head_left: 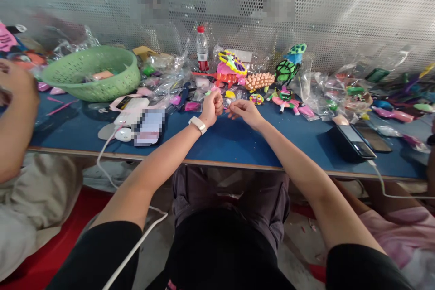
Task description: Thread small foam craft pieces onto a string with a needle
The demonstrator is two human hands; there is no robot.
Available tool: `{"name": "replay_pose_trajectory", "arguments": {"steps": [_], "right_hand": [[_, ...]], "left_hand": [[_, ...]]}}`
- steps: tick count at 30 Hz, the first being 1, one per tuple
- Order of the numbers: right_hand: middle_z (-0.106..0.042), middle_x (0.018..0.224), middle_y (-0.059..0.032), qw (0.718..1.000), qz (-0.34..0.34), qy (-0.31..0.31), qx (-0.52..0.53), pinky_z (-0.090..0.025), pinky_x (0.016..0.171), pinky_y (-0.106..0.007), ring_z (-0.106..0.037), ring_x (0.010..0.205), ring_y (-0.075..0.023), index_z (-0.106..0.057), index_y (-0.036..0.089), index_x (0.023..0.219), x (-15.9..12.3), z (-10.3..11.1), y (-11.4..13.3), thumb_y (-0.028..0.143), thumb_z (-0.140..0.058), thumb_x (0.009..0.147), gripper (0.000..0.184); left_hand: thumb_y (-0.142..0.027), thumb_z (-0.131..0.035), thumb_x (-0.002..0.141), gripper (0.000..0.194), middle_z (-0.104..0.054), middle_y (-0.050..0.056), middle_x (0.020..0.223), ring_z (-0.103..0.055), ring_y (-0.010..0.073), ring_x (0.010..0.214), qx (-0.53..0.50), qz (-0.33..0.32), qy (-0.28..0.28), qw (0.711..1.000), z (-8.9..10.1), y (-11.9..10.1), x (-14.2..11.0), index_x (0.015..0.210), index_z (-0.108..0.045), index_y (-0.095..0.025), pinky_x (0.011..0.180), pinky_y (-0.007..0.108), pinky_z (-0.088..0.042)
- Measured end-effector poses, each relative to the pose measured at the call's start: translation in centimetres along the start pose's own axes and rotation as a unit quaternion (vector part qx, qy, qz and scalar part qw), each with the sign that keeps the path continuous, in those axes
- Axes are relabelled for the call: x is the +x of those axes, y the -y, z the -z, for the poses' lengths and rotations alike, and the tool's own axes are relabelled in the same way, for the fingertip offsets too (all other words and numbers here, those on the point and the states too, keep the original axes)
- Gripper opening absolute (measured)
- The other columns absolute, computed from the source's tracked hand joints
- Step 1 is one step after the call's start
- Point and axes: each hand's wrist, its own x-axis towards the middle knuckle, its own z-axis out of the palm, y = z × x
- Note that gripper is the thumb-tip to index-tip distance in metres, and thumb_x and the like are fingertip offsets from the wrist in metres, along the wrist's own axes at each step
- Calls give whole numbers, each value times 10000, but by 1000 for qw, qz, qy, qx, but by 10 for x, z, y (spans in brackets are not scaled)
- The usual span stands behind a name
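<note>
My left hand [212,108], with a pale band on its wrist, is curled closed above the front half of the blue table. Pink and green bits show just past its knuckles; whether they are in the hand or behind it I cannot tell. Close by on the right, my right hand [245,112] has thumb and fingertips pinched together, and a tiny pinkish-purple bit shows between the two hands. Beyond them stand modelled clay figures: a pink, yellow and purple one [231,69], a spiky tan one [260,82] and a green-and-black shelled one [288,67]. A small yellow-and-pink piece [256,99] lies near my right fingers.
A green basket [115,86] stands at left, near a phone [149,127] and a cabled white device [131,111]. A red-capped bottle [202,50] is at the back. Plastic bags [307,90] lie along the perforated wall. Another phone [356,140] rests at right. People sit on both sides.
</note>
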Motion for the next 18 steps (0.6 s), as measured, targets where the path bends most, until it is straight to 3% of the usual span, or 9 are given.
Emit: {"name": "replay_pose_trajectory", "arguments": {"steps": [3, 6, 9, 13, 18], "right_hand": [[-869, 933, -68, 999, 6, -36, -21, -670, 709, -345, -789, 776, -202, -747, 244, 914, 2, 8, 0, 889, -921, 728, 694], [-860, 914, -84, 994, 20, -64, -89, -656, 715, -374, -781, 773, -225, -733, 243, 891, 3, 19, 5, 808, -864, 847, 581], [-843, 855, -84, 975, 45, -57, -212, -641, 797, -404, -766, 768, -236, -731, 235, 837, 2, 26, 11, 592, -806, 952, 383], [-845, 845, -77, 955, 52, -41, -289, -622, 855, -410, -756, 780, -237, -742, 230, 831, 1, 27, 15, 392, -741, 977, 217], [-846, 861, -76, 955, 62, -29, -289, -619, 875, -409, -769, 805, -242, -753, 232, 847, 3, 23, 13, 273, -715, 975, 140]], "left_hand": [[-351, -554, 1171, 426, -403, -54, 621, -411, 137, 565, 184, -124, -4, 975, 8, -9, 0, 767, -470, -247, 657, 274, -417], [-192, -700, 1048, 117, -684, 44, 874, -658, 213, 881, 416, -196, -23, 888, 25, -29, 1, 959, -632, -227, 920, 320, -506], [-116, -609, 1015, 136, -792, 151, 1104, -727, 318, 1117, 606, -125, -71, 783, 52, -52, 1, 999, -713, -201, 1045, 404, -525], [-135, -606, 984, 188, -821, 229, 1113, -777, 408, 1144, 735, 12, -70, 674, 97, -73, -3, 912, -777, -165, 1022, 461, -561], [-141, -720, 909, 88, -828, 269, 1111, -804, 430, 1152, 795, 82, -79, 596, 132, -82, -17, 940, -803, -136, 1013, 453, -593]]}}
